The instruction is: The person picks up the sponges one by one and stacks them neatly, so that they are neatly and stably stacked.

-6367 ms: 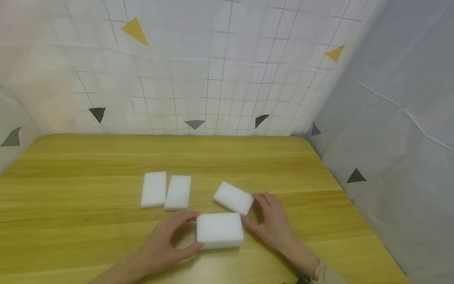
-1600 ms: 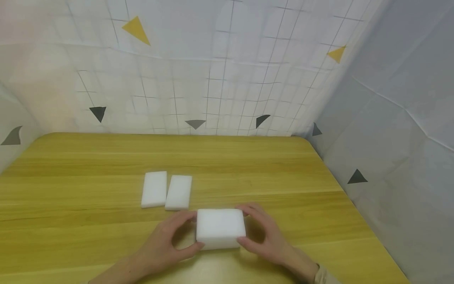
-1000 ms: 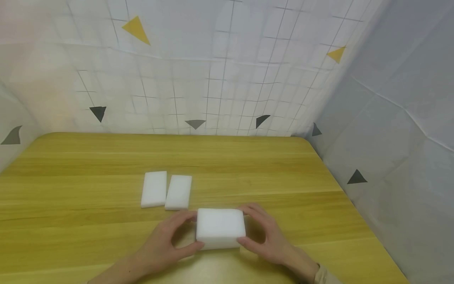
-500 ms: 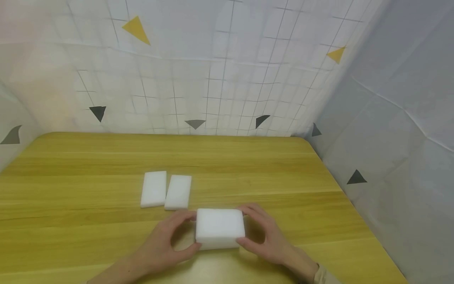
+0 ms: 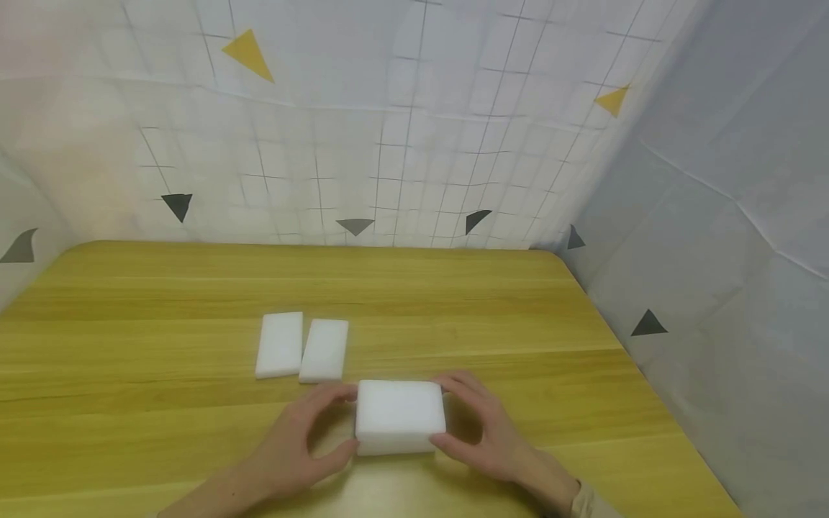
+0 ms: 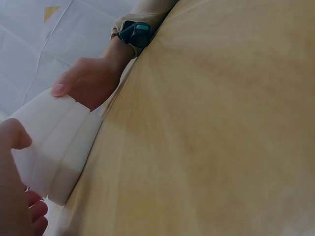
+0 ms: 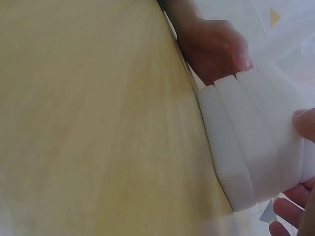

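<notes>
Three white sponges (image 5: 400, 417) sit stacked near the table's (image 5: 129, 288) front edge; we clamp left hand (image 5: 291, 450) and right hand (image 5: 495, 439) on opposite ends, squaring edges gently.

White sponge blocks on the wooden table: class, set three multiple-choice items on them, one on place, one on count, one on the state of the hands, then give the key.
1. Where does the stack of sponges stand relative to the two flat sponges?
A. nearer the person and to the right
B. behind them by the wall
C. on top of them

2. How many layers does the stack show in the right wrist view?
A. one
B. three
C. six

3. What are the hands doing?
A. lying flat on the table
B. lifting one flat sponge
C. holding the stack from both ends

Key: 1 A, the head view shows it nearer and right of the pair; 2 B, two seams split it; 3 C, the left hand and right hand curl round its ends.
</notes>
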A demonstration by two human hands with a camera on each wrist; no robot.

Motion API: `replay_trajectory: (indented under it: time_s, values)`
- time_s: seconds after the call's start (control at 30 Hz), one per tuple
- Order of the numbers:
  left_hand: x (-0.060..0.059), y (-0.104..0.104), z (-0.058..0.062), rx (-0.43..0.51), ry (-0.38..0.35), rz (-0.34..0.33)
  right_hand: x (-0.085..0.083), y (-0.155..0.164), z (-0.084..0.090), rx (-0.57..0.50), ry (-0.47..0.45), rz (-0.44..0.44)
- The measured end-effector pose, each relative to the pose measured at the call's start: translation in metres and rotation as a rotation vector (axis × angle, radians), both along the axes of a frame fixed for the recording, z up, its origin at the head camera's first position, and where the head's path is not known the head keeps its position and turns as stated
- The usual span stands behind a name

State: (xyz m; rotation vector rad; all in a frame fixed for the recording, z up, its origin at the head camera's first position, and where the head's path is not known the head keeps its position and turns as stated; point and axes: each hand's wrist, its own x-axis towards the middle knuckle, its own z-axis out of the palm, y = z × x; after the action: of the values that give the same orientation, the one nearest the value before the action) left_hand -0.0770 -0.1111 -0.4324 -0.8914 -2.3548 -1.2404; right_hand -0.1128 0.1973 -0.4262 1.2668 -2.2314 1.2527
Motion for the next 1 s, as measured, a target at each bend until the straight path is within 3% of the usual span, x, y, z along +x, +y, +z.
replay_trajectory:
  time_s: [0.2,0.37,0.5,0.83,1.0]
  values:
    - [-0.002,-0.002,-0.002,0.042,0.035,-0.028,-0.001,0.0,-0.001,0.002,0.005,-0.004]
    - [-0.004,0.0,-0.001,0.093,0.012,0.087,-0.002,0.0,-0.003,-0.003,0.017,0.005]
    - [-0.006,0.001,0.0,0.113,0.055,0.175,-0.003,0.001,-0.003,-0.006,0.026,0.01]
    - [-0.012,-0.001,0.0,-0.005,0.175,0.331,-0.002,0.001,-0.002,0.0,0.022,0.007]
    - [-0.011,0.0,-0.001,-0.122,0.122,0.425,-0.002,0.001,-0.002,-0.003,0.03,0.007]
